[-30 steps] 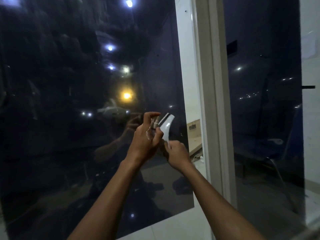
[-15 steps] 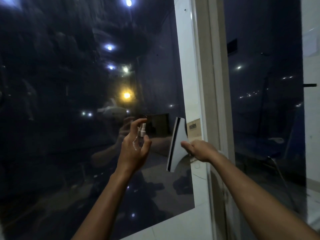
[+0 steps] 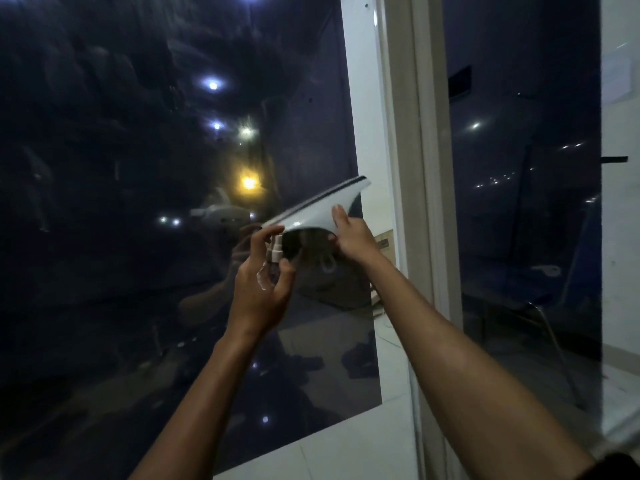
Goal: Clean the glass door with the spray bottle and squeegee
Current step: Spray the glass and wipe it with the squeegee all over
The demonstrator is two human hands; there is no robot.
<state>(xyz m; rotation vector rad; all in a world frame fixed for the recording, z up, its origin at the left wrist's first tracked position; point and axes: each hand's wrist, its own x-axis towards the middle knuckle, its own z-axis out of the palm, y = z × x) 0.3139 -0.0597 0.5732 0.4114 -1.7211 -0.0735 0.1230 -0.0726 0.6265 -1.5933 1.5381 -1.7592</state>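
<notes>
The dark glass door (image 3: 138,237) fills the left and middle of the view and mirrors my arms and several lights. My left hand (image 3: 261,289) grips a small clear spray bottle (image 3: 273,258) with a white nozzle, my index finger curled over its top. My right hand (image 3: 353,239) holds a white squeegee (image 3: 315,211) by its handle. Its dark-edged blade is tilted, the right end higher, and lies against or very close to the glass just above the bottle.
A pale door frame (image 3: 426,202) runs top to bottom right of the squeegee. Beyond it is a second dark pane (image 3: 519,202) and a white wall (image 3: 620,237) at far right. A pale floor strip (image 3: 346,452) shows below the glass.
My right hand turned the squeegee from upright near the frame to nearly level and brought it left, above the bottle. My left hand with the bottle stayed about where it was.
</notes>
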